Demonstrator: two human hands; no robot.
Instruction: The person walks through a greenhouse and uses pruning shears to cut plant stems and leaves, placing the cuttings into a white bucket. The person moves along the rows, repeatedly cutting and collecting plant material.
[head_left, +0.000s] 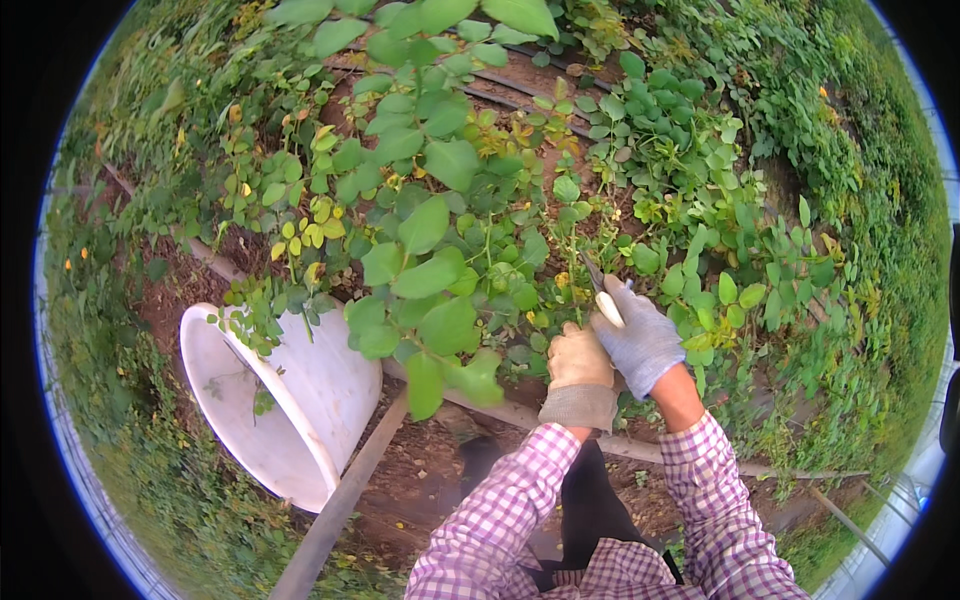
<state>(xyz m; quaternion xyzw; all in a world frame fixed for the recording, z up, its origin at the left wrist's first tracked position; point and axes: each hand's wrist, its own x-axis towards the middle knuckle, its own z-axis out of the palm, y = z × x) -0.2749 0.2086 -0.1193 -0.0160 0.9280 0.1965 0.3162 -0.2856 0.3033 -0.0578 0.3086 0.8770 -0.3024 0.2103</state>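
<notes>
My right hand (637, 337), in a grey knit glove, is closed on pruning shears (606, 300) with a pale handle. Their dark blades point up and left into leafy stems. Directly left of it and touching it, my left hand (580, 360) wears a tan glove with a grey cuff. Its fingers are curled at the base of the green stems (574, 262); whether a stem lies inside them is hidden. Leafy shoots (435, 277) rise close to the camera, left of both hands.
A white plastic tub (330, 382) lies tilted at the left, with some leafy sprigs in and over it. A pole (345, 495) slants up beside it. A long rail (510, 411) crosses the soil before my legs. Dark irrigation hoses (517, 86) run behind the shoots, and dense foliage surrounds the spot.
</notes>
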